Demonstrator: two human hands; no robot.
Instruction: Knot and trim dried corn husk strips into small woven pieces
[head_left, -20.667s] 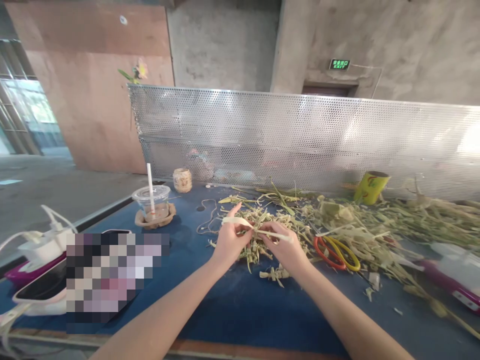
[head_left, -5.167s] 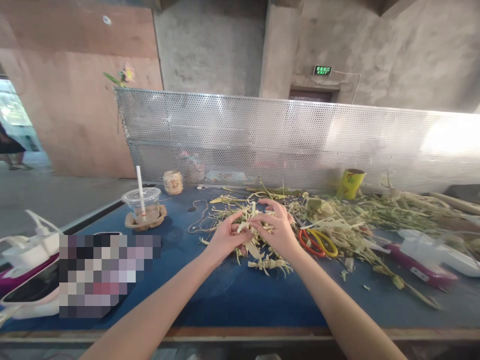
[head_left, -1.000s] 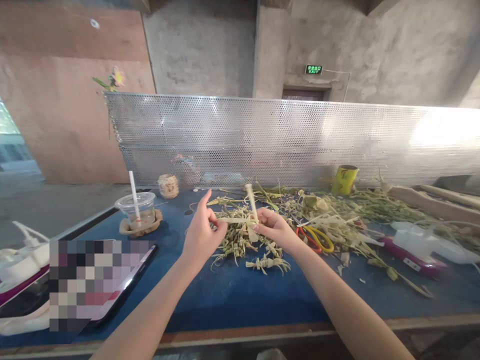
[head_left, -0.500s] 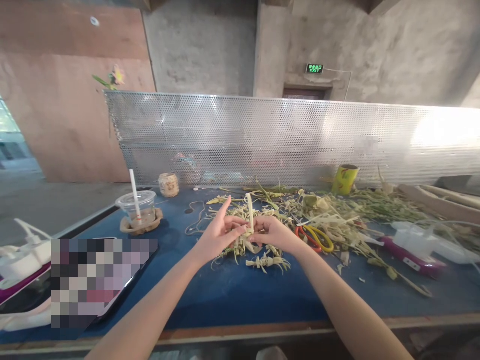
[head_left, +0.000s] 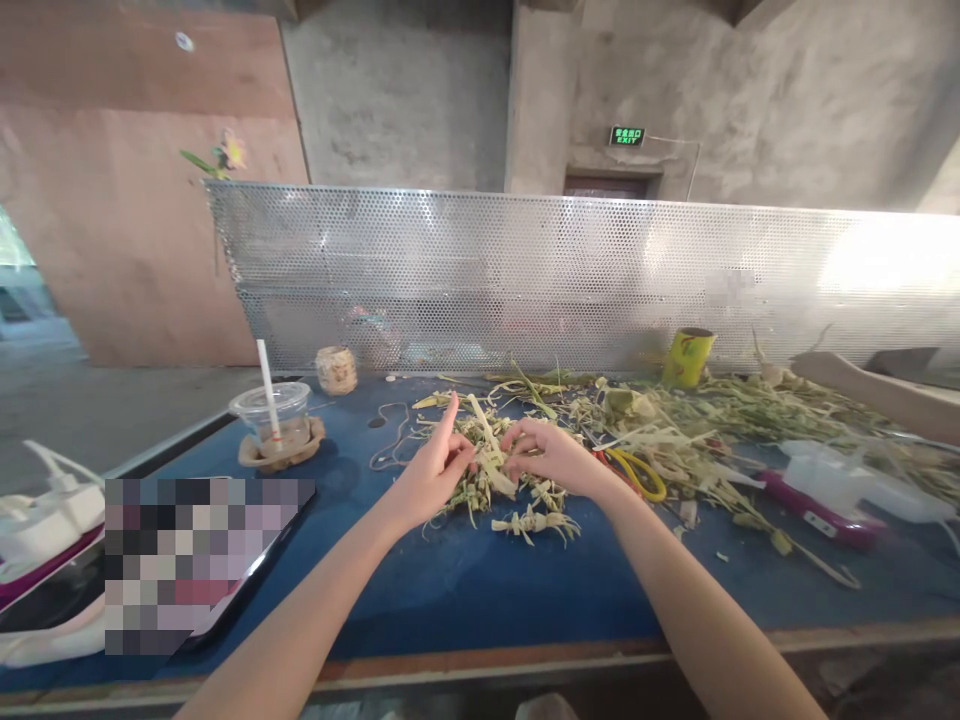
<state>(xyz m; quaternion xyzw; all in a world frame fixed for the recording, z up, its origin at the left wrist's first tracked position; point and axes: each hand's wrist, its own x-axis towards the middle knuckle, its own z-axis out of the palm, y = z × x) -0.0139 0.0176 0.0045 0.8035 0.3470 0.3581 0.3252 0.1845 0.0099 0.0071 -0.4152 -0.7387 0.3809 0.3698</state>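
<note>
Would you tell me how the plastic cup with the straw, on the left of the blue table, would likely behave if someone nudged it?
The plastic cup looks nearly empty, so probably light and easily shifted. Its tall straw leans, which might help it tip. The woven coaster beneath may slide along with it.

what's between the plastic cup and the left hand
In the head view, a loose cord on bare blue table lies between the cup and left hand.

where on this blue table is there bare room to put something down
Bare blue table runs along the near edge, between the forearms and right of the phone. The far side is crowded: leaf strips, scissors, and both hands, left hand, right hand.
</note>
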